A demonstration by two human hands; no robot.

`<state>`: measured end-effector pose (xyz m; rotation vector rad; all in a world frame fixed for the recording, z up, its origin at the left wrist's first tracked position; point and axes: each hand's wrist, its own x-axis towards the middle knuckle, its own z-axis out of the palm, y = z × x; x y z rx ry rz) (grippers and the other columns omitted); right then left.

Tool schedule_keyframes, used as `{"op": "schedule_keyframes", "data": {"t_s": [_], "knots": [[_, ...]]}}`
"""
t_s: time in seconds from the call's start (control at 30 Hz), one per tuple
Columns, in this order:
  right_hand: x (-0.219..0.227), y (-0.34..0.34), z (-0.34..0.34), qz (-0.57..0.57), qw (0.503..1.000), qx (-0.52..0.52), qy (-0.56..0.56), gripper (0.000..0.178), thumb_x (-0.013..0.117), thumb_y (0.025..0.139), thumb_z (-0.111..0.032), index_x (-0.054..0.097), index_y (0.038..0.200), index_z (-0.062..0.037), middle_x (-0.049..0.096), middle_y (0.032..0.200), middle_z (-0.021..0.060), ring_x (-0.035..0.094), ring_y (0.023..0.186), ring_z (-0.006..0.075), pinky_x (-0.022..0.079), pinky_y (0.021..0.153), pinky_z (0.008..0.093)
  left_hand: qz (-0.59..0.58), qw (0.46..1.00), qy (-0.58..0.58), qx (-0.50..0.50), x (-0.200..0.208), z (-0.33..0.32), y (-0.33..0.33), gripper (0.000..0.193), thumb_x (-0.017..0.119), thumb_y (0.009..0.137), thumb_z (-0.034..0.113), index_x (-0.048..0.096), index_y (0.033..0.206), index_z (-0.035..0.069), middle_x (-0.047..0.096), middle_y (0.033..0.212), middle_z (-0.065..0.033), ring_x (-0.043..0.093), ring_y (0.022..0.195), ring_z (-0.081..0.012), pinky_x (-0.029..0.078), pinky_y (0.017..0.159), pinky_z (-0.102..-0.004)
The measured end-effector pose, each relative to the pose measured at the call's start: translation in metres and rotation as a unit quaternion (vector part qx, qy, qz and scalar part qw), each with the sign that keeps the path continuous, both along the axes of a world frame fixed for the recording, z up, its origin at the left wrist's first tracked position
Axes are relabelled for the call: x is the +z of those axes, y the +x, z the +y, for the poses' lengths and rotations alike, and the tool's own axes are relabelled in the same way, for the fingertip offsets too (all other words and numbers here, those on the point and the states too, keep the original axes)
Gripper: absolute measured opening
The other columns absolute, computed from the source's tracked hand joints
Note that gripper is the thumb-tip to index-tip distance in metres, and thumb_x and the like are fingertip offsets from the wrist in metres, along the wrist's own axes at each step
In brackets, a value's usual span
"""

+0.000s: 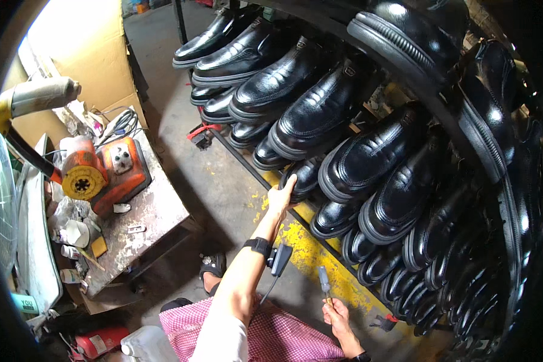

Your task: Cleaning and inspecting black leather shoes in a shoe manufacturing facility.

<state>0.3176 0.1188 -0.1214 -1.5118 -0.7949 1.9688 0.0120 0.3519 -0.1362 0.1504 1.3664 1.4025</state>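
Observation:
My left hand (280, 198) reaches up to the rack and grips a black leather shoe (306, 176) on the lower row. Its thumb lies along the shoe's side, and the other fingers are mostly hidden. Nearer my body, my right hand (336, 315) is closed around the thin handle of a small tool with a flat grey head (324, 280). I cannot make out whether that head is bristle or blade. The tool points up and stands apart from the shoes. Just above my left hand, a larger glossy black shoe (304, 123) rests on the row over it.
A rack (256, 175) full of black shoes runs along the right, with another shoe (398, 39) jutting from a higher shelf. At left stands a worn table (163, 202) bearing an orange machine (123, 166). A fan (0, 211) is at the far left; a white jug (151, 344) is below.

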Motion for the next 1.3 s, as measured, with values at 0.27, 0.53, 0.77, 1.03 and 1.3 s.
{"op": "schedule_keyframes", "data": {"t_s": [0.27,0.53,0.77,1.03,1.3], "knots": [[0.027,-0.024,0.012,-0.117,0.985,0.089,0.086,0.02,0.061,0.083,-0.017,0.059,0.096,-0.0023,0.043,0.057,-0.0068,0.035,0.042,0.0024,0.026,0.039,0.018,-0.058,0.998,-0.01,-0.038,0.041,-0.173,-0.064,0.046,0.063,0.08,0.038,0.057,0.093,-0.006,0.063,0.085,-0.0142,0.064,0.07,-0.0217,0.057,0.058,-0.0363],[0.079,-0.142,0.021,0.06,0.982,0.066,0.166,0.023,0.059,0.083,-0.009,0.059,0.103,0.0032,0.037,0.056,-0.0092,0.029,0.043,-0.0011,0.022,0.039,0.017,-0.066,0.997,-0.012,0.024,0.114,-0.349,-0.081,0.05,0.053,0.087,0.039,0.051,0.109,-0.006,0.062,0.092,-0.0146,0.064,0.079,-0.0219,0.057,0.064,-0.0393],[0.119,-0.22,-0.005,0.177,0.966,0.094,0.163,0.02,0.056,0.085,-0.006,0.056,0.103,0.0026,0.046,0.057,-0.0032,0.03,0.041,0.0004,0.023,0.038,0.0167,0.018,0.984,0.021,0.178,0.126,-0.404,-0.061,0.041,0.057,0.085,0.036,0.049,0.102,-0.001,0.059,0.097,-0.0117,0.062,0.081,-0.022,0.057,0.064,-0.043],[0.156,-0.259,-0.022,0.146,0.939,0.162,0.267,0.015,0.054,0.086,-0.006,0.06,0.098,0.0014,0.05,0.06,-0.0006,0.037,0.045,0.0026,0.029,0.042,0.0178,0.327,0.895,0.013,0.302,0.119,-0.417,-0.032,0.04,0.072,0.075,0.019,0.047,0.099,-0.001,0.057,0.089,-0.0077,0.054,0.08,-0.0136,0.044,0.076,-0.0265],[0.163,-0.276,-0.01,-0.141,0.768,0.32,0.537,0.02,0.065,0.077,-0.009,0.055,0.093,-0.0009,0.059,0.067,0.0108,0.06,0.062,0.0192,0.046,0.056,0.0296,0.44,0.854,-0.068,0.268,0.127,-0.43,-0.022,0.047,0.076,0.069,0.023,0.051,0.101,-0.002,0.063,0.084,-0.0106,0.059,0.075,-0.0156,0.048,0.07,-0.0281]]}}
